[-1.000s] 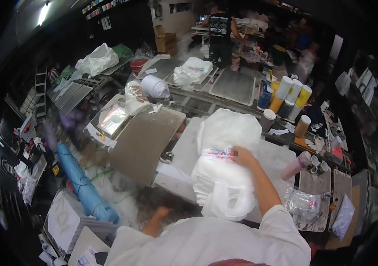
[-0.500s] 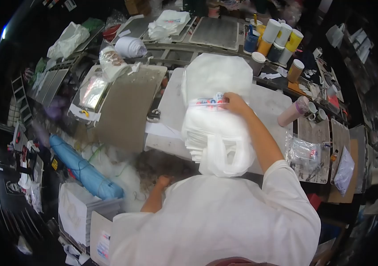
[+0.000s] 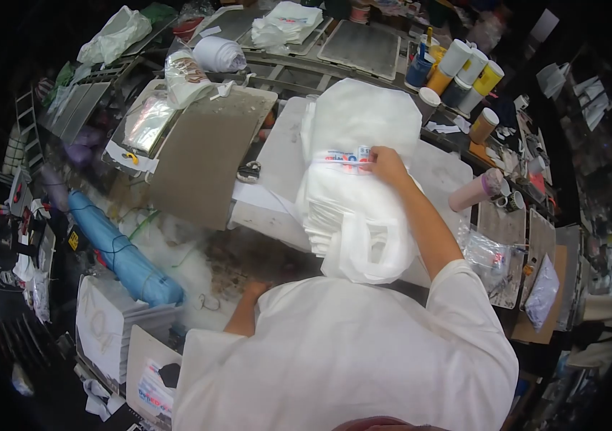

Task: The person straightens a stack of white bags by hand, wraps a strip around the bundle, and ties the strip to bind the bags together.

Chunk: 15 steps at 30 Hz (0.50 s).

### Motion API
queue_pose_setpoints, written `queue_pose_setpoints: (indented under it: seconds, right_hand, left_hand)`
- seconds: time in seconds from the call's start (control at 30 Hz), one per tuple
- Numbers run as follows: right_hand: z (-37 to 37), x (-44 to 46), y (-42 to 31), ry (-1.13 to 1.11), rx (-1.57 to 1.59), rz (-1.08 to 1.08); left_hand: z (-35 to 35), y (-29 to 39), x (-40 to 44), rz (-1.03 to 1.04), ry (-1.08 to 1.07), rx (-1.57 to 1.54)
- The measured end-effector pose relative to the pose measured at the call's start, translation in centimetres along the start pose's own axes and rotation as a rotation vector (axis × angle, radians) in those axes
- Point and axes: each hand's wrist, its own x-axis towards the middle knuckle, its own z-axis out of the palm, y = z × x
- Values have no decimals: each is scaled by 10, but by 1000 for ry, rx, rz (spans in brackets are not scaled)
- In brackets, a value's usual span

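A thick stack of white fabric bags lies on the pale board in front of me, its loop handles hanging over the near edge. Around its middle runs a narrow white band with red and blue print. My right hand is closed on the right part of this band, with thumb and fingertips pinched at the print. Low at my side, my left hand is partly covered by my white shirt and holds nothing that I can see; its fingers are not clear.
Ink bottles and a blue cup stand at the back right. A pink bottle lies right of the stack. On the left are a grey board, a white roll and a long blue bundle. More bags lie behind.
The view has shifted slightly, so the stack sits a little farther right and higher. My right hand stays at the printed band. My left hand has drawn closer to the shirt and shows less.
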Motion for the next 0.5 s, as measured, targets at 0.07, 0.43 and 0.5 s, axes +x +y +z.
queue_pose_setpoints:
  seconds: [0.07,0.43,0.5]
  right_hand:
    - [1,2,-1,-16,-24,7]
    - [16,18,-9,-39,-213,-286]
    - [45,29,19,33,-182,-388]
  left_hand:
    - [-2,15,2,75,22,35]
    - [-155,458,-54,1050,-34,-483]
    - [-142,497,-25,1194,47,-79]
